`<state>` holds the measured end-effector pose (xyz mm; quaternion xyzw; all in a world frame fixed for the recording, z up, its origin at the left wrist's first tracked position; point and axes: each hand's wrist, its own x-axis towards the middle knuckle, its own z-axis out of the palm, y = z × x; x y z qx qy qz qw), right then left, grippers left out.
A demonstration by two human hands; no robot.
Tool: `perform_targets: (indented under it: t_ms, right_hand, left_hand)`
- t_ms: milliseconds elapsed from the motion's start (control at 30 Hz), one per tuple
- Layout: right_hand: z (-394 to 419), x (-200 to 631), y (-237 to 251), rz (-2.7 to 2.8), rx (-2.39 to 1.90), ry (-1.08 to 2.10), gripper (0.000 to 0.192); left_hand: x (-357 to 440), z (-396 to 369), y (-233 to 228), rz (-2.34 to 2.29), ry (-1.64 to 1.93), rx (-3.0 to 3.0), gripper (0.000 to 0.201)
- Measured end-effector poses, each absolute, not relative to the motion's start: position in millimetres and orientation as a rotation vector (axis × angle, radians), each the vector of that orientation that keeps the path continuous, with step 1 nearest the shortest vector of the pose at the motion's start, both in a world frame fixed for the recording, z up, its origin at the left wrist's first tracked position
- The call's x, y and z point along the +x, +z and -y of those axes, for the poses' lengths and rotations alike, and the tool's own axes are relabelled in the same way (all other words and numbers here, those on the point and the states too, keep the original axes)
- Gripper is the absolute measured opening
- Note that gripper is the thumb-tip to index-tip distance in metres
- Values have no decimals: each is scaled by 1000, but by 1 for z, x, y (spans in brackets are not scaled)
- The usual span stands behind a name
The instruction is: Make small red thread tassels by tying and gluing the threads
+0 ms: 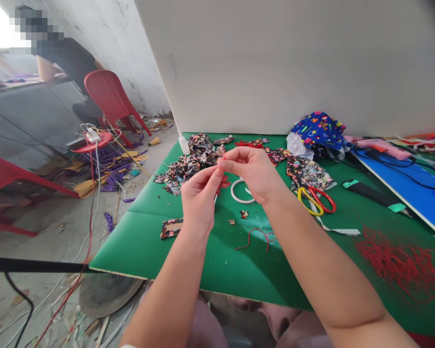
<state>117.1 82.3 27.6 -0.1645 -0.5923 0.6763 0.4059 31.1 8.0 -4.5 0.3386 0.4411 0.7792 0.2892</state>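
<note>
I held both hands up over a green tabletop (141, 246), fingertips drawn together in narrow pinches. Between the thumb and fingers of the left hand (199, 193) and those of the right hand (252, 171) was a thin red cord (223, 153), a short end standing above the fingertips. More red showed beneath the left hand's fingers, too covered for me to tell whether it was the same strand.

Just below the right hand's thumb, an open ring of white strip (235, 194) lay on the green surface. Nearer to me than the hands, a loose red strand (252, 232) curled between the forearms. Beside the left wrist lay a flat floral piece (166, 229) with a tan middle. A heap of floral fabric (177, 171) spread behind the left hand, a white nozzle-tipped bottle (183, 145) beside it.

To the right of the right hand I saw scissors (311, 200) with one yellow and one red handle, against more floral cloth (317, 173). Farther right were a black-and-green cutter (369, 193) and a blue board (409, 186); a red tangle of strands (402, 266) lay beside the right forearm. Well to the left of the hands, a person in dark clothes (72, 60) sat on a red plastic chair (108, 94).
</note>
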Motion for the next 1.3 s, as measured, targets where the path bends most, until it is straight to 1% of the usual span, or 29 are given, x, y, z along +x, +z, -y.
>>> perform_targets:
  t_ms: [300,667,800,1000,1067,1200,1300]
  right_hand:
    - [-84,118,27,1558,-460,1523,29]
    - [-82,122,34,1588,-492,1387,29]
    - [-82,126,38,1624,-533,1336,29]
    - [-82,134,45,1676,-542,1191,23]
    - [-82,136,46,1692,-536,1176,21]
    - [-81,134,45,1722,-553,1177,18]
    - [-77,130,43,1747,-554,1170,20]
  left_hand:
    - [33,-7,-1,-1092,1974,803,14]
    - [34,-5,3,-850,1695,686,13]
    - [34,-5,0,-864,1640,715,12]
    - [28,-7,-5,-966,1544,800,11]
    - [27,-8,-7,-1031,1612,838,19]
    - [32,-6,-3,-1127,1871,954,34]
    - [40,-2,5,-1141,1969,995,58]
